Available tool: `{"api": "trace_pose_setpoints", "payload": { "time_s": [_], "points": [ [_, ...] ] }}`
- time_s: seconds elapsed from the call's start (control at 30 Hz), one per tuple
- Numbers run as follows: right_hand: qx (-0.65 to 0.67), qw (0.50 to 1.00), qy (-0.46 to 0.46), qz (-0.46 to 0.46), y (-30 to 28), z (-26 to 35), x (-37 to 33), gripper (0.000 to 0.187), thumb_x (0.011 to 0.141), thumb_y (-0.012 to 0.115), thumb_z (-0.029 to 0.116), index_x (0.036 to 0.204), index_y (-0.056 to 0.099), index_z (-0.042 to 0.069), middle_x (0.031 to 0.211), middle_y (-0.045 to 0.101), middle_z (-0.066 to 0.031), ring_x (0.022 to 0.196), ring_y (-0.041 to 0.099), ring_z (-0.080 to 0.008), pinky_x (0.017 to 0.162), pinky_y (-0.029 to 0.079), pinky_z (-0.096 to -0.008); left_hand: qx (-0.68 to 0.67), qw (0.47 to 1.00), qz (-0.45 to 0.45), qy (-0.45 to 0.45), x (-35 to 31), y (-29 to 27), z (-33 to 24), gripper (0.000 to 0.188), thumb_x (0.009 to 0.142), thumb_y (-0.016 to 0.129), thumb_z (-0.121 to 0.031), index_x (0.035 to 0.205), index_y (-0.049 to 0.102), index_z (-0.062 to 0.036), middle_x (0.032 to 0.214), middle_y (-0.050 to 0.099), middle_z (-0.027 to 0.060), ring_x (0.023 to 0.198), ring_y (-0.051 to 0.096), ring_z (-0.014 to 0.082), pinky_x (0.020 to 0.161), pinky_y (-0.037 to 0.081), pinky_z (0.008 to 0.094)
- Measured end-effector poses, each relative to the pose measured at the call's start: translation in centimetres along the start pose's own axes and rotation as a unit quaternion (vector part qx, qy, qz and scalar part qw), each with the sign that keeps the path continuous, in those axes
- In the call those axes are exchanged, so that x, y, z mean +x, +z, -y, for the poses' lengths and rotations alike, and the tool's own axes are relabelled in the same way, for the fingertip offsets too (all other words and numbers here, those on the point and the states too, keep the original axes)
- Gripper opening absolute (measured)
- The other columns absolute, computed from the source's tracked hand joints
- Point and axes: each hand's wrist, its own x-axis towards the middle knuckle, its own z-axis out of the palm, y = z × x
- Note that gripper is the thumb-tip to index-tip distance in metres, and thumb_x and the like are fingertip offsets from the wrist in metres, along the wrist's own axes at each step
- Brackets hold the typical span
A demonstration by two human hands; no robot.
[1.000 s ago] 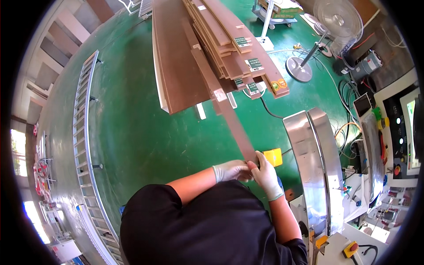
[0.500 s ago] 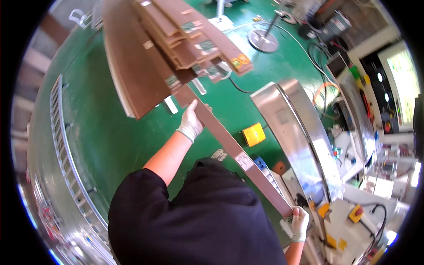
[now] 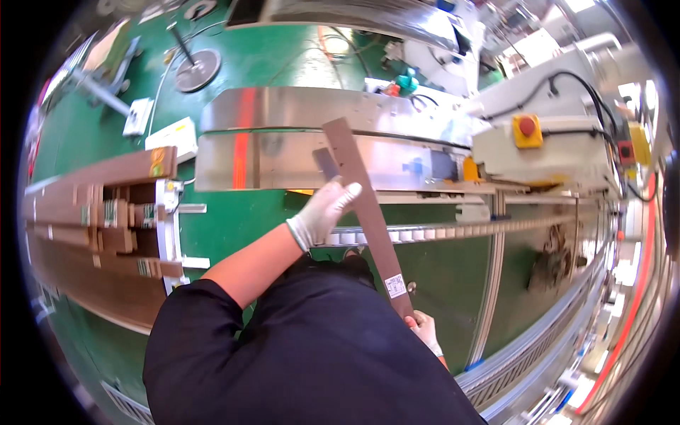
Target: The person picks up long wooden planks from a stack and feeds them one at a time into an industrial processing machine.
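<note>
Left hand point(image 3: 322, 214) clamped on 1 brown board point(image 3: 372, 219), right hand point(image 3: 425, 330) gripping its end

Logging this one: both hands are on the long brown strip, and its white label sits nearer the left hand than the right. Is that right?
Not quite: in the head view, the white label sits nearer the right hand than the left hand. Both hands are on the long brown strip.
</note>
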Motion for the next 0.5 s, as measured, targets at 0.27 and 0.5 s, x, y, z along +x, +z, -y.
{"api": "trace_pose_setpoints", "payload": {
  "time_s": [0.27, 0.5],
  "points": [
    [0.095, 0.967, 0.059, -0.228, 9.1, -2.8, -4.9, 0.047, 0.106, 0.059, 0.041, 0.087, 0.067, -0.001, 0.076, 0.062, -0.0166, 0.07, 0.062, -0.0336, 0.068, 0.051, -0.0406, -0.051, 0.964, -0.029, -0.26, 7.5, 9.9, 8.4, 0.03, 0.109, 0.057, -0.03, 0.122, 0.06, -0.003, 0.112, 0.067, 0.0066, 0.1, 0.063, 0.0177, 0.09, 0.055, 0.0375],
    [-0.02, 0.985, 0.076, -0.154, 2.0, 0.6, -2.7, 0.05, 0.108, 0.053, 0.038, 0.077, 0.06, -0.002, 0.074, 0.06, -0.0205, 0.068, 0.059, -0.0411, 0.065, 0.048, -0.046, 0.055, 0.972, -0.132, -0.187, 11.1, 10.5, 11.2, 0.04, 0.11, 0.051, -0.037, 0.11, 0.061, 0.0011, 0.1, 0.066, 0.0128, 0.09, 0.062, 0.023, 0.084, 0.052, 0.0415]
  ]
}}
